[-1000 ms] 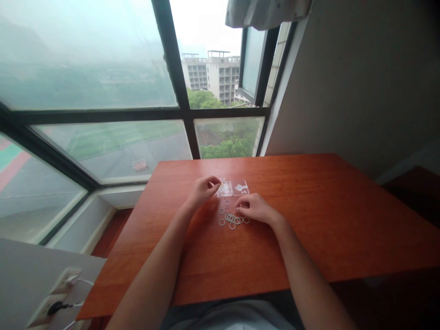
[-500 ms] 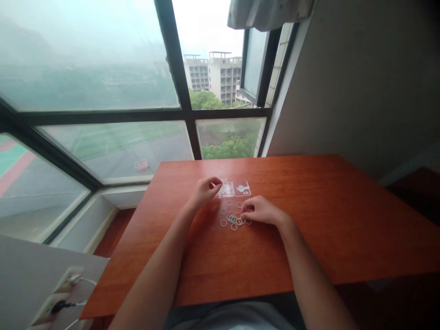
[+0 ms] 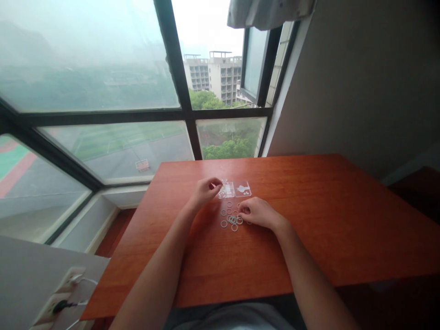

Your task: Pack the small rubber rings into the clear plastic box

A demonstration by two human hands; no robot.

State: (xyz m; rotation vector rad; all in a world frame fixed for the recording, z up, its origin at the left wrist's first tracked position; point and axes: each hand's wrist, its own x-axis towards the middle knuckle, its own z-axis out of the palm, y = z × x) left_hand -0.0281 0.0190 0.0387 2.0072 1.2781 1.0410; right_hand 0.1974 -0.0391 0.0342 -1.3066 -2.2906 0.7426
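Several small clear rings (image 3: 229, 220) lie scattered on the reddish wooden table (image 3: 309, 229). My right hand (image 3: 258, 213) rests curled over the right side of the pile, its fingertips pinched down among the rings. My left hand (image 3: 205, 189) hovers a little farther back, thumb and fingers pinched together at the left edge of two small clear plastic packets (image 3: 235, 189) that lie flat side by side. Whether a ring sits in either pinch is too small to tell.
A large dark-framed window (image 3: 172, 68) stands just behind the table's far edge, with a grey wall (image 3: 360, 82) on the right. A wall socket with a plugged white cable (image 3: 63, 293) is at the lower left.
My right hand has slid slightly left and down onto the ring pile, covering more of it. My left hand has stayed pinched beside the packets.
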